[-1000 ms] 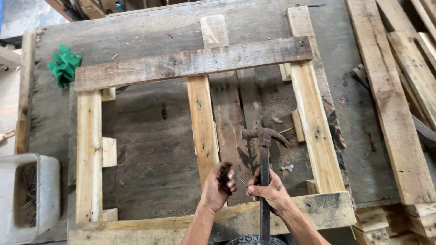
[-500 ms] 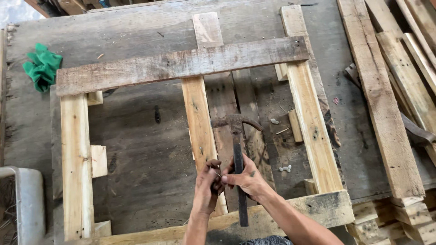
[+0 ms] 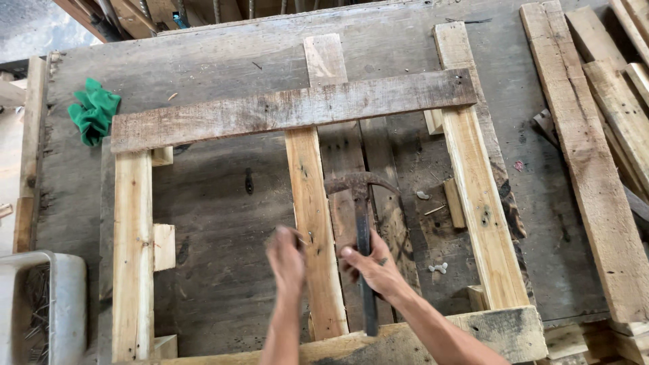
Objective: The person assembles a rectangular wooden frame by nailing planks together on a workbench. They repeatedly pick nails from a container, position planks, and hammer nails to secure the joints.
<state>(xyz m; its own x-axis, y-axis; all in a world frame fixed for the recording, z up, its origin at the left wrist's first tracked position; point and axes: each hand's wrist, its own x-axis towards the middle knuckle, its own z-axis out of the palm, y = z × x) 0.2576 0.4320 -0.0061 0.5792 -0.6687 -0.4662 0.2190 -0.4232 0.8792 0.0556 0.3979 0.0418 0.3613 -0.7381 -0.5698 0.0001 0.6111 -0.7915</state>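
Observation:
My right hand [image 3: 375,269] grips the dark handle of a rusty claw hammer [image 3: 359,203], whose head points away from me over the old grey boards. Motion-blurred, my left hand [image 3: 287,260] hovers beside the middle slat [image 3: 312,196] of a wooden pallet frame, fingers curled; whether it holds anything is unclear. A weathered cross board [image 3: 291,108] lies over the tops of the left rail [image 3: 132,250], the middle slat and the right rail [image 3: 480,216]. Another board [image 3: 500,331] crosses the near end.
A green cloth [image 3: 94,111] lies at the back left of the worktop. A white tub [image 3: 64,304] with nails in it sits at the near left. Loose planks [image 3: 595,149] are stacked along the right. Small pale bits [image 3: 439,268] lie between the slats.
My left hand has drawn away from my right hand and the hammer handle, moving left to the middle slat. The hammer stays upright in my right hand. The view has shifted slightly.

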